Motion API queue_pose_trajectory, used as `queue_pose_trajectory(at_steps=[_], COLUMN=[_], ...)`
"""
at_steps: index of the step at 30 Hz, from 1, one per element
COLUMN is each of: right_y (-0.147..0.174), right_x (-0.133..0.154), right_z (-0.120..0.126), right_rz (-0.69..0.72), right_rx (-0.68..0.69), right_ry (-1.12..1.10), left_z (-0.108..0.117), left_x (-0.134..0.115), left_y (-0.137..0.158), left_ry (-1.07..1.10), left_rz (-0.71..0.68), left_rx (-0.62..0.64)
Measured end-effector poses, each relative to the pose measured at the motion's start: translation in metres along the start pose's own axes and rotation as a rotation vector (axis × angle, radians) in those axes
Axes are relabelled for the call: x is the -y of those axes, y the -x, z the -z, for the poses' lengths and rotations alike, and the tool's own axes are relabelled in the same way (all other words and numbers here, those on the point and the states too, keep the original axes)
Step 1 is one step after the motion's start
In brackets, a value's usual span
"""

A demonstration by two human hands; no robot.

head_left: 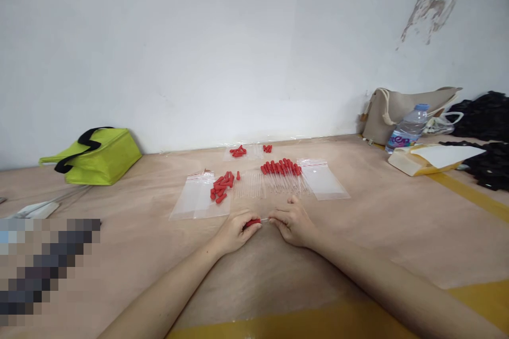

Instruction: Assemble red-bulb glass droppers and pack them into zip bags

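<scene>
My left hand (237, 230) is closed around a red rubber dropper bulb (253, 221). Opposite it, my right hand (291, 221) pinches a thin clear dropper tube (265, 220), whose end meets the bulb; how deep it sits inside is hidden. Just beyond my hands lies a row of bare clear tubes (249, 185). To its right are several droppers (281, 168) with red bulbs fitted on their ends. Loose red bulbs (221, 185) lie in a pile on a clear zip bag (191, 198) to the left.
Another zip bag (324, 180) lies right of the droppers. More red bulbs (238, 151) are near the wall. A lime-green bag (107, 156) stands at left; a water bottle (409, 128), a beige bag (377, 116) and an open paper packet (417, 160) are at right.
</scene>
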State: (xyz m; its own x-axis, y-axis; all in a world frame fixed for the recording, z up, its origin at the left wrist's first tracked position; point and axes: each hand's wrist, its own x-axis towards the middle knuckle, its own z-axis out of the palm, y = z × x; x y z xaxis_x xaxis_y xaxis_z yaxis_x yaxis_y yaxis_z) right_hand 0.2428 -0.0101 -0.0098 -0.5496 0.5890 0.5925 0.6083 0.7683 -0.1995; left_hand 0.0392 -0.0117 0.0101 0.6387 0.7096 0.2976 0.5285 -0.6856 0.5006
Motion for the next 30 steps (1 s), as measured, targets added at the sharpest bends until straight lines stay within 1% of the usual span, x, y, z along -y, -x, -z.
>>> queue_pose_trajectory(at_steps=[3,6,9,11,12,13,15,17,19,21,23,26,30], right_y=[-0.003,-0.008,-0.011,-0.01,-0.009,-0.009,-0.01,-0.016,-0.026,-0.041,-0.056,-0.075,-0.086], right_x=[0.002,0.004,0.005,0.004,0.002,0.0,-0.007,-0.016,-0.026,-0.035,-0.042,-0.05,-0.06], right_z=[-0.001,0.0,0.004,0.007,0.009,0.01,0.015,0.019,0.023,0.025,0.022,0.012,-0.004], right_rz=[-0.02,-0.043,-0.033,-0.031,-0.052,-0.095,-0.246,-0.447,-0.63,-0.76,-0.838,-0.905,-0.965], right_rx=[0.026,0.039,0.056,0.078,0.08,0.071,0.02,-0.022,-0.024,-0.017,-0.021,0.007,0.078], right_ry=[0.0,0.053,0.162,0.226,0.243,0.247,0.215,0.145,0.081,0.068,0.103,0.179,0.229], left_z=[-0.001,0.0,0.002,0.003,0.003,0.003,0.003,0.002,0.001,0.001,0.002,0.003,0.003], left_x=[0.002,0.007,0.012,0.016,0.017,0.019,0.021,0.023,0.023,0.023,0.022,0.021,0.02], left_y=[0.0,-0.002,-0.004,-0.004,-0.004,-0.004,-0.004,-0.005,-0.005,-0.006,-0.007,-0.007,-0.007], left_ry=[0.0,0.017,0.028,0.01,-0.005,-0.021,-0.049,-0.071,-0.091,-0.104,-0.105,-0.098,-0.106], left_rz=[0.004,0.011,-0.01,-0.009,0.005,0.028,0.08,0.103,0.097,0.099,0.114,0.124,0.118], left_rx=[-0.011,-0.051,-0.131,-0.208,-0.252,-0.292,-0.329,-0.292,-0.223,-0.18,-0.161,-0.146,-0.144])
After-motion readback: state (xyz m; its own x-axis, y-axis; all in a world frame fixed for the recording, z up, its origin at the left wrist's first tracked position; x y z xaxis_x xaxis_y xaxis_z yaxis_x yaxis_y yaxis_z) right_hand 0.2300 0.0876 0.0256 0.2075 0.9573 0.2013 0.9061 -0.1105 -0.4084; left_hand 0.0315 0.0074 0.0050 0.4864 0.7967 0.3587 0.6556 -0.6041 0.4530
